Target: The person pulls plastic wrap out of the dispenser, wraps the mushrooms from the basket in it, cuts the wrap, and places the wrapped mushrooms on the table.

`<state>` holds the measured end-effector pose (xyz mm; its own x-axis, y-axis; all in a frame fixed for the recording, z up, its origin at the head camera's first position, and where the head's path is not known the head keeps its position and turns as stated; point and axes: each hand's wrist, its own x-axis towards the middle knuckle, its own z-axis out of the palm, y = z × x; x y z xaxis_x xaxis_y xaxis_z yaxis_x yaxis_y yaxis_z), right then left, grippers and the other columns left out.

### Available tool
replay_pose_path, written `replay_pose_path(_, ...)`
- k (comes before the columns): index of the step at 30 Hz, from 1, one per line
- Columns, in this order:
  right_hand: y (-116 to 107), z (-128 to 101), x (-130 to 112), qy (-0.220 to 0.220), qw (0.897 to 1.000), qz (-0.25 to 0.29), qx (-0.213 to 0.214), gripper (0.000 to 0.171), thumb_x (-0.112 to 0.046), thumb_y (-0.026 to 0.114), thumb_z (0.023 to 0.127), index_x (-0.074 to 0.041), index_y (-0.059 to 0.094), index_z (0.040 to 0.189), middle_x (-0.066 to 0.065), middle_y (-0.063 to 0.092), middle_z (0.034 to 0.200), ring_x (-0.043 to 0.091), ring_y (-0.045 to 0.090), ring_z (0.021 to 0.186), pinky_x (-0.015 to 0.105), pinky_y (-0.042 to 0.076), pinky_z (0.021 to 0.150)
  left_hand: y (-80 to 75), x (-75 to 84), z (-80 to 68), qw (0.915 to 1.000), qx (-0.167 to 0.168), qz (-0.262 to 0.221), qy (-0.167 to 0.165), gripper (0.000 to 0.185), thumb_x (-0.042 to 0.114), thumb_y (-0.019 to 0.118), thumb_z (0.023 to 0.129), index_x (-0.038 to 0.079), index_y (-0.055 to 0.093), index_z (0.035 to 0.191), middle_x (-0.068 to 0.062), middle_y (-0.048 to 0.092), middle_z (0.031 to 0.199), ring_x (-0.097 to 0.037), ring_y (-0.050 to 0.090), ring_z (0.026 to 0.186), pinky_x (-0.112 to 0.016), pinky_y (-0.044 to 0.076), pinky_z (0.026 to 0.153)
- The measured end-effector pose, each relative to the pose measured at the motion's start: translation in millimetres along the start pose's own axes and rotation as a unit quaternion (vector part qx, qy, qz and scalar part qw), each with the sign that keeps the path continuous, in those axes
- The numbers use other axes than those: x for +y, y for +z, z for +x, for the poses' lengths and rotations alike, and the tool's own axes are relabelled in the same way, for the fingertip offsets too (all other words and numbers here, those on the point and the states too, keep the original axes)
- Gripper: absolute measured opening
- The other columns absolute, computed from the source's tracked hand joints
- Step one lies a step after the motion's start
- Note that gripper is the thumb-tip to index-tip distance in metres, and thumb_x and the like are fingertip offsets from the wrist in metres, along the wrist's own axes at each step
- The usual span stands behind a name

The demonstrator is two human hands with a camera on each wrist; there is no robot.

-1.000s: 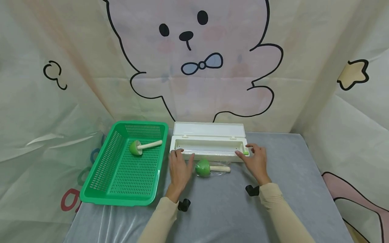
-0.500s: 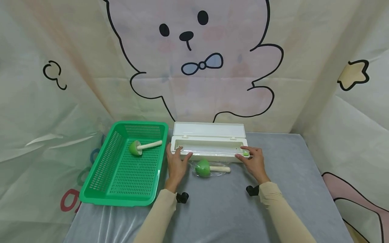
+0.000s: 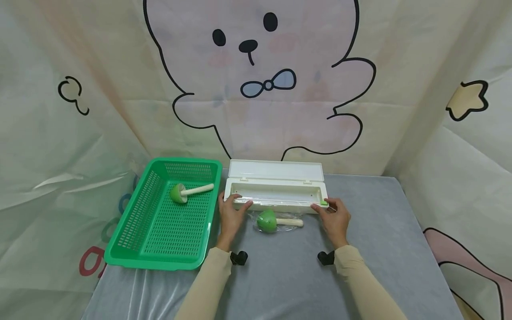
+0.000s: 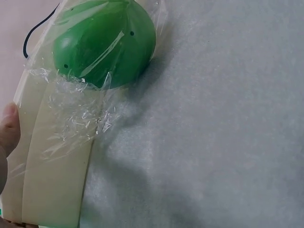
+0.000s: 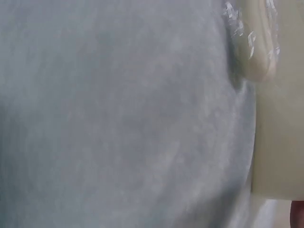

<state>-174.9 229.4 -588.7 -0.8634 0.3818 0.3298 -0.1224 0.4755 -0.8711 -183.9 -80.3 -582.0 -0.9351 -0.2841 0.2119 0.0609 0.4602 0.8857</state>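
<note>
An open white cling-film box (image 3: 276, 192) lies at the back of the grey table (image 3: 280, 275), its lid (image 3: 276, 170) folded back. My left hand (image 3: 237, 203) pinches the film edge (image 3: 280, 202) at the left end of the box's front rim. My right hand (image 3: 326, 205) pinches it at the right end, beside a small green slider (image 3: 324, 202). A film-wrapped green toy (image 3: 267, 221) with a cream handle (image 3: 290, 221) lies between the hands, just in front of the box. The left wrist view shows that toy (image 4: 104, 45) against the box wall (image 4: 52, 171).
A green plastic basket (image 3: 132, 222) stands left of the box and holds a second green toy (image 3: 178, 194) with a cream handle. Printed fabric walls close in the back and both sides. The right wrist view shows grey cloth (image 5: 118, 118) and the box wall (image 5: 280, 142).
Both hands moved from the table in front of the box up to its front rim, and their fingers closed on the film edge. The wrapped toy stayed put.
</note>
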Motion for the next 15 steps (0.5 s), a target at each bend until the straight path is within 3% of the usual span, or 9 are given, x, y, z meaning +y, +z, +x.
replay_pose_path(6,2.9,-1.0,3.8,-0.033,0.999,0.031,0.005,0.034,0.001,0.090,0.073,0.007,0.074,0.103,0.024,0.063,0.111,0.028,0.060,0.101,0.035,0.054,0.082,-0.2,-0.6,0.6,0.9998,0.004,-0.019,-0.010,0.043,0.025,0.090,0.077,-0.002,0.073,0.106,-0.030,0.042,0.144,-0.045,0.041,0.135,-0.059,0.037,0.109)
replay_pose_path(15,1.1,2.7,4.4,-0.015,0.999,0.046,-0.024,0.031,0.003,0.087,0.076,0.008,0.076,0.104,0.021,0.055,0.111,0.032,0.054,0.108,0.013,0.049,0.079,0.4,-1.7,-0.3,0.9996,0.003,-0.026,-0.009,0.043,0.025,0.090,0.077,-0.002,0.073,0.106,-0.030,0.042,0.143,-0.045,0.041,0.134,-0.059,0.036,0.108)
